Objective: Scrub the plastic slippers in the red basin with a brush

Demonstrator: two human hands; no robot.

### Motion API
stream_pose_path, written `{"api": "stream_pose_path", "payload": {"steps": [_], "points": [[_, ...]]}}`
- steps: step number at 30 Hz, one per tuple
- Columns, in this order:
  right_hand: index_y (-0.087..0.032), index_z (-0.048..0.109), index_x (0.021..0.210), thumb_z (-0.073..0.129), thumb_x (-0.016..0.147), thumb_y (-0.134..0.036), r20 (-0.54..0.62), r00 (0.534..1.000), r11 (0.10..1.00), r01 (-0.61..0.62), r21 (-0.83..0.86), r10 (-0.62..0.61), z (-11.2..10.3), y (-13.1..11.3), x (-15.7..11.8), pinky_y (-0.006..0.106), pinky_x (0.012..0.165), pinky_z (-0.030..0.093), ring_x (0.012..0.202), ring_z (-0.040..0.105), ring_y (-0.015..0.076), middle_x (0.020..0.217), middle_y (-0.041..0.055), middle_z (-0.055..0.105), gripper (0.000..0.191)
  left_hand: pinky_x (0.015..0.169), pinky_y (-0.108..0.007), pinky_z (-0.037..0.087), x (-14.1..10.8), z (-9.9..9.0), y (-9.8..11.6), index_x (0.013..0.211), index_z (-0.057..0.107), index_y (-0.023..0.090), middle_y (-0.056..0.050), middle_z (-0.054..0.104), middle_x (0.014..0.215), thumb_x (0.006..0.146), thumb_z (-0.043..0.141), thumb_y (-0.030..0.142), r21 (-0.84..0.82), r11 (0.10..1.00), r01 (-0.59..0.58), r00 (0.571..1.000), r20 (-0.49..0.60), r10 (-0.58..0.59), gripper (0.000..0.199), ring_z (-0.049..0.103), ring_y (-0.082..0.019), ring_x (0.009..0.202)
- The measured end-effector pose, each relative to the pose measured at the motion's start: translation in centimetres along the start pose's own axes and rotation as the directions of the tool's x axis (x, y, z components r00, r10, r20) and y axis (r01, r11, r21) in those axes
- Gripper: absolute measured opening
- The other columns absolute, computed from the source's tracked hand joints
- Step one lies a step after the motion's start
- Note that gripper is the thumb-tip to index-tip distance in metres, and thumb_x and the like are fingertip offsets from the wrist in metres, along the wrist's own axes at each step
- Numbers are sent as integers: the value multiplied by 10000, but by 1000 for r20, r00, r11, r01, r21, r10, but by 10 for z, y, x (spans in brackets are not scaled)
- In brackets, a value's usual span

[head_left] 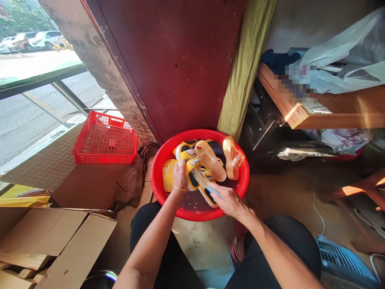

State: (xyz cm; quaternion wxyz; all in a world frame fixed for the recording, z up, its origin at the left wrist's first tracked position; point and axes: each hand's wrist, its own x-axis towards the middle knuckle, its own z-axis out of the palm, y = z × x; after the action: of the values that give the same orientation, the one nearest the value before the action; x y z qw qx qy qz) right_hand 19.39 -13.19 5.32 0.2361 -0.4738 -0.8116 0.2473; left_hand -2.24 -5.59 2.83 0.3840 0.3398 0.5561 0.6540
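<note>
My left hand (179, 176) grips the side of a yellow and black slide sandal (192, 162), holding it tilted over a red basin (201, 216). In my right hand (230, 198) is a scrubbing brush (201, 178) with a light blue handle, its bristles against the sandal's footbed. Several other shoes lie in the basin: a peach sandal with a red cherry ornament (212, 162), another peach sandal (232, 158) leaning on the right rim, a second yellow slide (208, 196) below the brush, and a yellow ridged sole (169, 174) at left. Murky water covers the basin's bottom.
A red plastic crate (105, 140) stands left of the basin, beside a brown cloth (130, 180). Cardboard boxes (60, 241) fill the lower left. Behind the basin is a dark red door (171, 64) with a yellowish curtain (245, 68). A blue fan (345, 257) lies at lower right.
</note>
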Motion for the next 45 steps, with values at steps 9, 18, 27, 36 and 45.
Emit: {"api": "stream_pose_path", "payload": {"steps": [9,18,27,36,45], "points": [[-243,658,1339,503,968,-346,-383,923,991,-37,-127,-15,-56,26,20,317,1004,545,1131,694,218,1289,50,710,415,1012,-418,495,26,-24,-16,1177,679,191,-123,708,1201,876,604,566,157,987,-34,989,149,10,487,648,-273,1164],[-297,591,1415,443,984,-365,-201,939,854,-340,-394,281,-63,53,47,300,743,541,940,735,248,1183,70,757,461,1081,-451,444,7,-33,-35,1221,662,224,-120,695,1228,872,650,396,613,698,-370,890,449,78,389,625,-288,1192],[-311,723,1234,535,919,-424,-88,939,913,-344,-219,333,-105,80,-14,270,741,561,963,738,229,1123,28,779,384,1116,-611,367,33,-64,-28,1537,360,196,-201,205,1658,828,678,447,965,260,42,978,14,-209,817,220,-403,1515],[-291,677,1303,545,927,-338,108,990,995,-83,-56,89,-17,25,9,270,872,565,1017,726,195,1197,41,754,401,1100,-602,389,17,-51,-44,1537,369,246,-158,278,1645,800,623,242,932,351,92,973,-9,-232,779,342,-380,1470],[-320,629,1341,452,980,-279,134,986,969,-61,-239,95,23,17,38,289,845,557,1013,725,203,1165,27,763,405,1018,-411,499,30,-78,-18,1410,557,207,-87,667,1328,752,617,284,257,966,-5,999,34,-4,665,616,-290,1216]]}}
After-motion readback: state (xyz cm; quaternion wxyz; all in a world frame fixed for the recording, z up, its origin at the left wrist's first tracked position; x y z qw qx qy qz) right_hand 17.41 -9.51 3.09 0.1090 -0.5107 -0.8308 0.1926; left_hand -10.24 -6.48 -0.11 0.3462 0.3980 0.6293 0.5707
